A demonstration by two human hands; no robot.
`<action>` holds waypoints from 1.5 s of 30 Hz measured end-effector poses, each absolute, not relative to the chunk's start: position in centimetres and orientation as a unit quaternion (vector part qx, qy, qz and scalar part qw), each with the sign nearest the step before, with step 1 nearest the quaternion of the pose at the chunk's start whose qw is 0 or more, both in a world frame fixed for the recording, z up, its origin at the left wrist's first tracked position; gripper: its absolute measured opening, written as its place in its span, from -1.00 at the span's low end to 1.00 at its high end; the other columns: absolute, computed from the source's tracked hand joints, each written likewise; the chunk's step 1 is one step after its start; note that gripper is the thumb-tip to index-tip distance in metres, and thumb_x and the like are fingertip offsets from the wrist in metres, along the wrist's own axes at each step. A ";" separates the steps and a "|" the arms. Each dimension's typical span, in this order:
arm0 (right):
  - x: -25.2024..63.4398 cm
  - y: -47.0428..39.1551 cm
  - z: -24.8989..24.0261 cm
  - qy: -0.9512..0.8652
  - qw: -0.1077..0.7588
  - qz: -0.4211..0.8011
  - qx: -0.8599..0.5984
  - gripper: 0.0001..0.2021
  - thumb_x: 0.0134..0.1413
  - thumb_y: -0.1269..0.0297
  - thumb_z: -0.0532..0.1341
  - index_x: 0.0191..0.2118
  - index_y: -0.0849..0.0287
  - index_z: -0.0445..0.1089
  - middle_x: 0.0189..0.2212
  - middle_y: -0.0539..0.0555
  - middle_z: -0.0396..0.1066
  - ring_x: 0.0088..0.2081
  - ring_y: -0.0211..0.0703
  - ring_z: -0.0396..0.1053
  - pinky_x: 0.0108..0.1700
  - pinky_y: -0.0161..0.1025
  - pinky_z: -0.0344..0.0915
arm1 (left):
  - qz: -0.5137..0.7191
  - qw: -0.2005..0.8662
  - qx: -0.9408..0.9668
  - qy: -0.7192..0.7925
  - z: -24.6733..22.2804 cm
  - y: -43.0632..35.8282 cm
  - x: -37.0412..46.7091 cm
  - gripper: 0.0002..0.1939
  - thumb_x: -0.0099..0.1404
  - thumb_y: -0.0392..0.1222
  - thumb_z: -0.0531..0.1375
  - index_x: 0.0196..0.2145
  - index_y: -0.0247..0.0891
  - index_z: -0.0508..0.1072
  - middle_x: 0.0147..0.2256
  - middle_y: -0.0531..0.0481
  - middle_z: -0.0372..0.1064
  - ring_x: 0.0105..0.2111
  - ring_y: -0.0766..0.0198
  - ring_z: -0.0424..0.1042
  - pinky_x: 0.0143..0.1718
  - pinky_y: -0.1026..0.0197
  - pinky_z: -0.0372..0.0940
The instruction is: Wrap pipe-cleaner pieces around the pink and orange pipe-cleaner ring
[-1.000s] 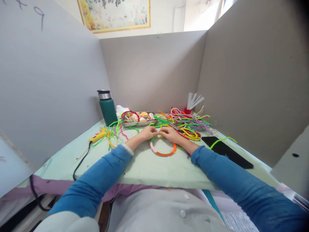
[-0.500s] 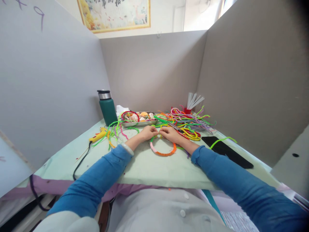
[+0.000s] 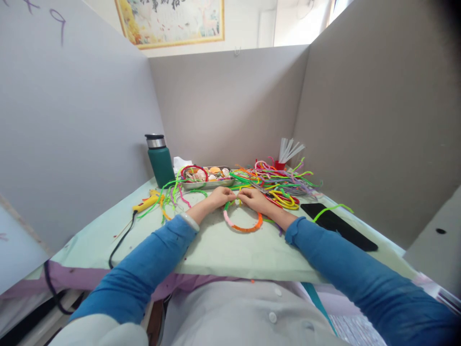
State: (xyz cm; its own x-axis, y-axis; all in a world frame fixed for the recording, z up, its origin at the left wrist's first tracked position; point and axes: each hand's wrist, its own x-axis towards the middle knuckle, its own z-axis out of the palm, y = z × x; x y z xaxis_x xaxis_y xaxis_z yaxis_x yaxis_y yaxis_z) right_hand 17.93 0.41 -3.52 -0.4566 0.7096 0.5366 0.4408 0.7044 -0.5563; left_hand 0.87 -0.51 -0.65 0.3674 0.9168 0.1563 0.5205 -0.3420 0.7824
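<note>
A ring wrapped in orange, pink and green pipe cleaner (image 3: 245, 229) lies on the pale green tablecloth (image 3: 216, 257), its far side running up under my fingers. My left hand (image 3: 221, 197) is closed in a pinch at the ring's far left, by the green part. Right beside it, my right hand (image 3: 252, 198) pinches at the far side too, fingertips almost touching the left ones. A small yellowish bit shows between and below the fingertips. What exactly each fingertip grips is too small to make out.
Behind my hands are a metal tray of shells (image 3: 219, 183) and a heap of coloured pipe cleaners (image 3: 281, 178). At left stand a green bottle (image 3: 161, 166) and a yellow glue gun (image 3: 146, 203) with a cord. A red cup (image 3: 280, 166) holds clear sticks. A black phone-like slab (image 3: 340, 228) lies right.
</note>
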 end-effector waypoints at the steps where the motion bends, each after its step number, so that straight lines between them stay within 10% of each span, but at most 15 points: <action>1: 17.9 0.4 -3.5 -0.836 0.393 0.171 -0.343 -0.74 0.02 0.23 -0.01 -0.53 0.26 0.27 -0.61 -0.05 0.19 -0.54 -0.37 0.09 -0.50 -0.40 -0.01 | 0.307 0.339 0.756 0.468 -0.7 -0.5 0.9 -0.72 0.01 -0.05 0.13 -0.50 -0.38 0.36 -0.63 0.09 0.20 -0.68 0.49 0.06 -0.66 0.38 -0.04; 45: 17.9 0.9 -3.8 -0.838 0.360 0.164 -0.377 -0.67 0.02 0.13 -0.02 -0.55 0.27 0.29 -0.62 -0.04 0.22 -0.57 -0.37 0.05 -0.51 -0.39 -0.05 | 0.263 0.352 0.764 0.472 0.0 -1.3 0.8 -0.73 0.05 -0.09 0.09 -0.52 -0.39 0.39 -0.64 0.06 0.24 -0.70 0.49 0.03 -0.69 0.36 -0.11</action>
State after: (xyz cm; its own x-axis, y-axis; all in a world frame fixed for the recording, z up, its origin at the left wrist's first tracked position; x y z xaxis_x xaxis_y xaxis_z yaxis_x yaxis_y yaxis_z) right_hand 17.93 0.93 -3.85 -0.4570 0.7492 0.4794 0.5136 0.6623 -0.5455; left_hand 0.81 -1.27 -0.04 0.4161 0.9066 0.0707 0.5361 -0.3073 0.7862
